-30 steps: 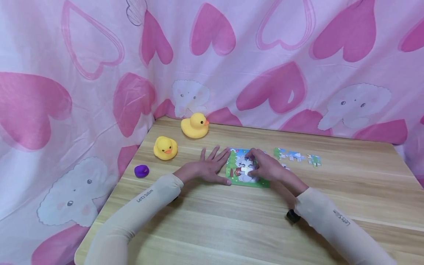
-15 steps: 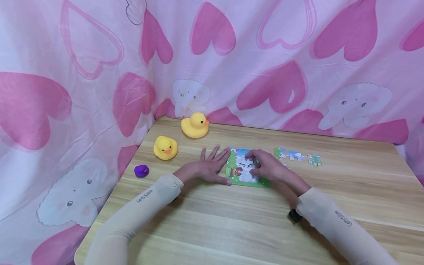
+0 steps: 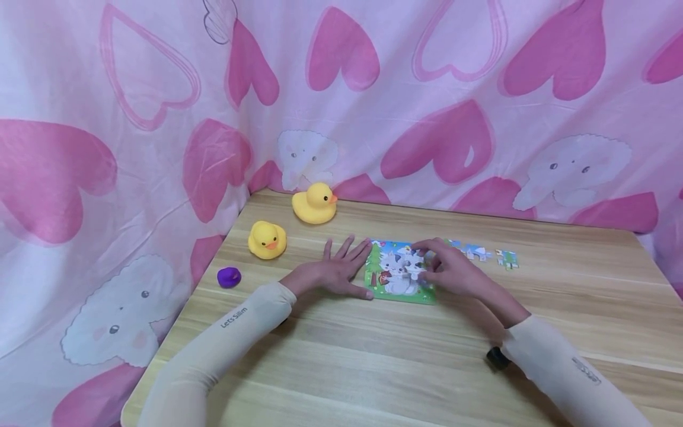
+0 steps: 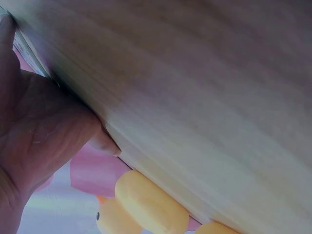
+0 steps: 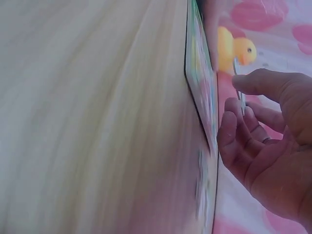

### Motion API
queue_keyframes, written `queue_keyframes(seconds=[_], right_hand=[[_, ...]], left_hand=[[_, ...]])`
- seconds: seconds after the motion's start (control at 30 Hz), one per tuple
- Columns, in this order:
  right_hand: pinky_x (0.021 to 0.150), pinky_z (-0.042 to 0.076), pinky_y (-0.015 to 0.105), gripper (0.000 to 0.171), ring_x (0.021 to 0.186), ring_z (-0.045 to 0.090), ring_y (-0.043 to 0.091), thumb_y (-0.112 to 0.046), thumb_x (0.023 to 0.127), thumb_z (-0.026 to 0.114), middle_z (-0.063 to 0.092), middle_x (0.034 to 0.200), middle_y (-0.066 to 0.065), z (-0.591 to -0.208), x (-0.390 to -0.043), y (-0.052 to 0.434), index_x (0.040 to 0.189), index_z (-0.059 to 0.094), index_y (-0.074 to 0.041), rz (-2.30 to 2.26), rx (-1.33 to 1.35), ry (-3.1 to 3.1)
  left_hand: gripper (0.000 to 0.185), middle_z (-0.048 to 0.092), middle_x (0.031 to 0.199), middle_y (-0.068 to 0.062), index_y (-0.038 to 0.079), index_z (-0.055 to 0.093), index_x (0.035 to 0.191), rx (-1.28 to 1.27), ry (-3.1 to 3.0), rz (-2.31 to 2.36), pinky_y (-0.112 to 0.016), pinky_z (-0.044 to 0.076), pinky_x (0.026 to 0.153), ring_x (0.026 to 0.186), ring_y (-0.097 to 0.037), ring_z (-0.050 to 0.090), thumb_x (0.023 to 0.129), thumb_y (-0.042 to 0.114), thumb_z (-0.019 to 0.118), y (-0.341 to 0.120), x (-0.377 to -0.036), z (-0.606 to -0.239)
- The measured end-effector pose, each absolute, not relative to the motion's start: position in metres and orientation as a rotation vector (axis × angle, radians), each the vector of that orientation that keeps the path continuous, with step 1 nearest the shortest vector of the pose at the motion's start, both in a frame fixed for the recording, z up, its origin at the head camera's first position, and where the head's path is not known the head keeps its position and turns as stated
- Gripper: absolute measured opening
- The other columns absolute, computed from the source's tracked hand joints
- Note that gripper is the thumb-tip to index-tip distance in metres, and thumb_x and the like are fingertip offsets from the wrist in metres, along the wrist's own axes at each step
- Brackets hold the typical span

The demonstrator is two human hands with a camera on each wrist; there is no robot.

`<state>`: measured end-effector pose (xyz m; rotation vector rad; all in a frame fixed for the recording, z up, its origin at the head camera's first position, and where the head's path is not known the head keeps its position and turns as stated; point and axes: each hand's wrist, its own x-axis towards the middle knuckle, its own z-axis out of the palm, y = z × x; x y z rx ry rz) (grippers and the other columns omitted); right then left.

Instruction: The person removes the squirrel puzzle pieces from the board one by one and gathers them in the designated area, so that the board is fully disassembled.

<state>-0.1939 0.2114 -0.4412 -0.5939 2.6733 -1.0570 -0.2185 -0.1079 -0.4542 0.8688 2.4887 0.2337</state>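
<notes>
A small jigsaw puzzle (image 3: 400, 295) with a cartoon animal picture and a green lower border lies on the wooden table. My left hand (image 3: 336, 274) rests with fingers spread at its left edge, the thumb at the lower left corner. Over the puzzle's right side is my right hand (image 3: 456, 271), palm turned toward the picture. In the right wrist view its thumb and fingers pinch a thin puzzle piece (image 5: 236, 67) on edge, raised off the board. The right hand covers part of the puzzle's right side.
Loose puzzle pieces (image 3: 507, 259) lie right of the puzzle. Two yellow rubber ducks (image 3: 315, 204) and a small purple duck (image 3: 229, 277) stand at the left of the table (image 3: 341, 367). A pink heart-patterned curtain (image 3: 341, 47) hangs behind and along the left side.
My right hand has moved to the right across the puzzle, uncovering more of the animal picture in the middle. My left hand has stayed at the left edge.
</notes>
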Motion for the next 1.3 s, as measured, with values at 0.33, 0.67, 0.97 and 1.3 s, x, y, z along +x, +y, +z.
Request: queue_keyframes(seconds=[0.33, 0.67, 0.97, 1.3], right_hand=[[0.067, 0.057, 0.024, 0.063, 0.092, 0.063, 0.021, -0.007, 0.093, 0.078, 0.057, 0.127, 0.013, -0.439, -0.176, 0.268, 0.151, 0.053, -0.011, -0.934, -0.545, 2.835], [0.069, 0.056, 0.022, 0.063, 0.09, 0.064, 0.02, -0.008, 0.09, 0.081, 0.06, 0.121, 0.016, -0.442, -0.17, 0.315, 0.147, 0.055, -0.003, -0.804, -0.497, 2.868], [0.073, 0.055, 0.022, 0.061, 0.089, 0.06, 0.018, -0.008, 0.089, 0.083, 0.062, 0.119, 0.016, -0.45, -0.168, 0.324, 0.144, 0.058, 0.0, -0.697, -0.548, 2.899], [0.073, 0.054, 0.023, 0.059, 0.089, 0.059, 0.017, -0.009, 0.09, 0.082, 0.063, 0.112, 0.012, -0.453, -0.172, 0.328, 0.143, 0.059, -0.002, -0.701, -0.566, 2.872]], left_hand=[[0.122, -0.023, 0.178, 0.005, 0.024, -0.015, 0.17, 0.857, 2.493, 0.231, -0.073, -0.02, 0.123, 0.164, -0.033, -0.025, 0.09, 0.087, 0.052, -0.108, -0.219, -0.455], [0.122, -0.022, 0.178, 0.005, 0.024, -0.014, 0.17, 0.853, 2.488, 0.249, -0.073, -0.019, 0.124, 0.165, -0.033, -0.025, 0.089, 0.086, 0.053, -0.108, -0.218, -0.455], [0.122, -0.023, 0.178, 0.006, 0.024, -0.014, 0.17, 0.857, 2.486, 0.251, -0.073, -0.02, 0.124, 0.165, -0.033, -0.025, 0.089, 0.086, 0.054, -0.107, -0.218, -0.454], [0.121, -0.023, 0.178, 0.006, 0.024, -0.015, 0.17, 0.86, 2.489, 0.245, -0.073, -0.019, 0.124, 0.164, -0.032, -0.026, 0.09, 0.085, 0.053, -0.107, -0.217, -0.453]])
